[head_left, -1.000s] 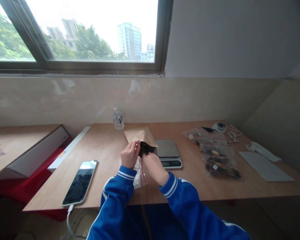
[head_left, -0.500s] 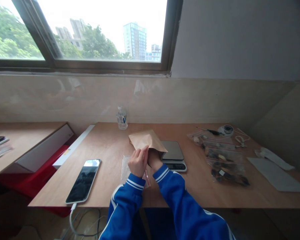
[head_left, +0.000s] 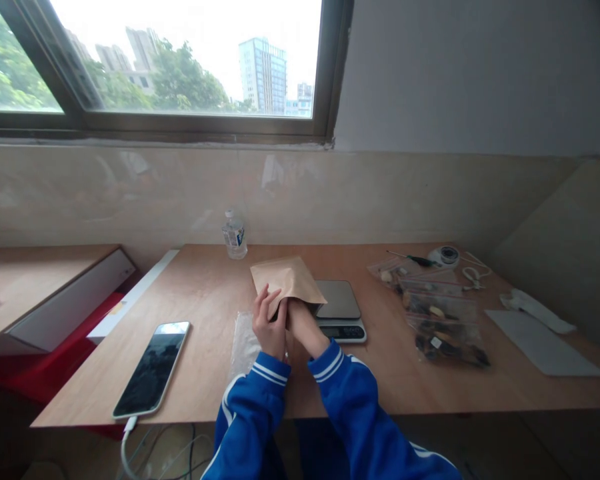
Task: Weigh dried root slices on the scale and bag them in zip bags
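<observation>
A brown kraft paper bag (head_left: 289, 279) is held above the table with its mouth toward me. My left hand (head_left: 271, 323) grips the near left edge of the bag's mouth, with some fingers lifted along the outside. My right hand (head_left: 304, 327) reaches into the mouth; its fingers are hidden inside the bag, so I cannot see whether they hold anything. Right behind and beside the bag lies a kitchen scale (head_left: 340, 301) with a dark display. Under my left wrist is a clear plastic bag (head_left: 245, 347), partly covered.
A phone (head_left: 153, 370) with a white cable lies at the left front. A water bottle (head_left: 235, 237) stands at the back. To the right are zip bags of small parts (head_left: 447, 333), a screwdriver (head_left: 420, 261), a white round camera (head_left: 445, 256) and a white sheet (head_left: 543, 343).
My right hand's wrist shows more outside the bag's mouth. The left hand's fingers have shifted from a pinch to a looser, spread hold. The view has turned slightly right.
</observation>
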A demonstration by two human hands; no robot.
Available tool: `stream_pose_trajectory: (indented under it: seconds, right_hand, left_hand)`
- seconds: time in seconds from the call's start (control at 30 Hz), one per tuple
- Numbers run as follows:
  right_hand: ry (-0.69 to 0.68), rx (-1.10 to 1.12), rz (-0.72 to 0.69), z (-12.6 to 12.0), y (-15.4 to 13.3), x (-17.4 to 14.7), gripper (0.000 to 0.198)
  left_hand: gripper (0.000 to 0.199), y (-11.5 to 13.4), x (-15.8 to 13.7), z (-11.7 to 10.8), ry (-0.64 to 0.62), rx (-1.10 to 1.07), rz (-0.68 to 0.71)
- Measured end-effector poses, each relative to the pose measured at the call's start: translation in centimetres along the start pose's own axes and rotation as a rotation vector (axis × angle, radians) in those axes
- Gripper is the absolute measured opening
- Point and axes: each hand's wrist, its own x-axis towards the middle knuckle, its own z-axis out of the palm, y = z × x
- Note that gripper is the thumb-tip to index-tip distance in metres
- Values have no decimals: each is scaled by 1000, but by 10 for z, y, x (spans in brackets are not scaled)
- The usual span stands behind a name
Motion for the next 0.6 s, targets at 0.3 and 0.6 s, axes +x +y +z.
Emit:
stream_pose_trajectory:
  seconds: [0.3, 0.6]
  right_hand:
    - [79, 89, 74, -24, -17, -23, 40]
    - [287, 18, -92, -25, -7, -47, 30]
  left_hand:
    - [19, -6, 3, 4, 1, -99, -139]
    - [19, -7, 9, -1, -235, -259, -218]
